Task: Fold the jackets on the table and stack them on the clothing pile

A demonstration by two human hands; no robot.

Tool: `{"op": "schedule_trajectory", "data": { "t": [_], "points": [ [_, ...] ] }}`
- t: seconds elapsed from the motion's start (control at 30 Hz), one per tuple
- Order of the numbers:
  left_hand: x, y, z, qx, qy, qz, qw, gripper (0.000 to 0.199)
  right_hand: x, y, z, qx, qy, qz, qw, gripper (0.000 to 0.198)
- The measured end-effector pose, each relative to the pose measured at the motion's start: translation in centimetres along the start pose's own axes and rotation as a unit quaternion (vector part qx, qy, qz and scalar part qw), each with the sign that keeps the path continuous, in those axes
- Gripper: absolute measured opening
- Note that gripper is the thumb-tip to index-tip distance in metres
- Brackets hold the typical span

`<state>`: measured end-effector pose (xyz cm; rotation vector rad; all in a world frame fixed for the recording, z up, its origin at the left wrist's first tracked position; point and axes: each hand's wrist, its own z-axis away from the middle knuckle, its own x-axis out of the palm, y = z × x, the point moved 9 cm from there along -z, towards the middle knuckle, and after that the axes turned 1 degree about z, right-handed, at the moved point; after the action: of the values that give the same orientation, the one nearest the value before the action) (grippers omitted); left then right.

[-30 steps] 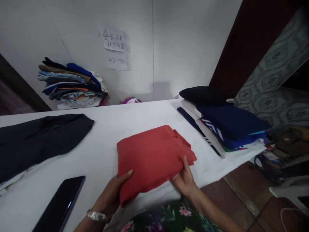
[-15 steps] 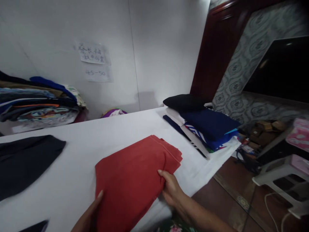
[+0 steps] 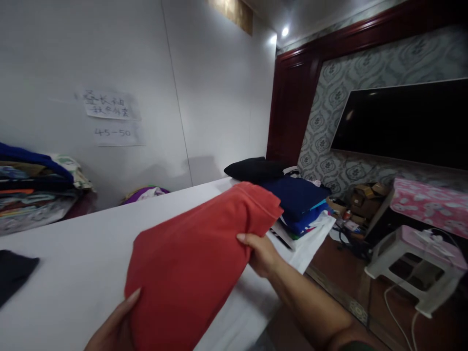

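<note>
Folded red garment (image 3: pixel 190 263) held over white bench (image 3: pixel 84 253).
Clock directions from garment: left hand (image 3: pixel 113 324) at 8 o'clock, gripping the edge, thumb on top, fingers hidden; right hand (image 3: pixel 261 253) at 3 o'clock, gripping the side, thumb on top. Clothes stack (image 3: pixel 292 197) at 2 o'clock, partly hidden by garment's far end; contact cannot be told. Dark cloth (image 3: pixel 16 273) on bench at 9 o'clock.

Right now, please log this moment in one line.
left hand: holds red folded cloth | right hand: holds same cloth | clothes stack: on table
</note>
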<state>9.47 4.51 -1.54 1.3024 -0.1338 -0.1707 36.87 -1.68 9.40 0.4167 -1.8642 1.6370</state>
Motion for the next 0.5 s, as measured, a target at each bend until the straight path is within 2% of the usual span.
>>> {"op": "schedule_trajectory", "data": {
  "t": [0.03, 0.1, 0.2, 0.27, 0.3, 0.37, 0.43, 0.47, 0.5],
  "points": [
    [2.3, 2.3, -0.1, -0.019, -0.021, 0.071, 0.997, 0.051, -0.5, -2.3, -0.4, -0.027, 0.01, 0.008, 1.0, 0.043],
    [7.7, 8.6, -0.3, -0.007, -0.086, 0.156, 0.984, 0.05, -1.7, -7.7, -1.5, -0.084, 0.03, 0.031, 0.995, 0.033],
    [16.7, 18.5, -1.2, 0.065, -0.212, 0.228, 0.948, 0.052, -4.2, -16.7, -3.3, -0.166, 0.055, 0.066, 0.982, 0.021],
    [22.8, 23.2, -2.6, 0.102, -0.281, 0.256, 0.919, 0.05, -6.8, -22.3, -4.6, -0.224, 0.073, 0.063, 0.97, 0.019],
    [25.9, 24.5, -3.5, 0.112, -0.311, 0.263, 0.906, 0.05, -8.5, -24.4, -5.2, -0.244, 0.084, 0.056, 0.964, 0.019],
    [31.7, 24.3, -5.8, 0.079, -0.329, 0.242, 0.909, 0.049, -13.0, -26.6, -6.1, -0.258, 0.135, 0.044, 0.956, 0.018],
    [36.2, 20.6, -8.1, -0.005, -0.294, 0.155, 0.943, 0.046, -18.8, -26.0, -6.4, -0.225, 0.247, 0.025, 0.942, 0.014],
    [37.9, 18.5, -8.8, -0.034, -0.283, 0.126, 0.95, 0.046, -21.7, -24.8, -6.1, -0.195, 0.307, 0.017, 0.931, 0.012],
    [39.3, 16.6, -9.2, -0.054, -0.281, 0.103, 0.953, 0.046, -23.9, -23.5, -5.9, -0.175, 0.334, 0.015, 0.926, 0.011]
  ]
}}
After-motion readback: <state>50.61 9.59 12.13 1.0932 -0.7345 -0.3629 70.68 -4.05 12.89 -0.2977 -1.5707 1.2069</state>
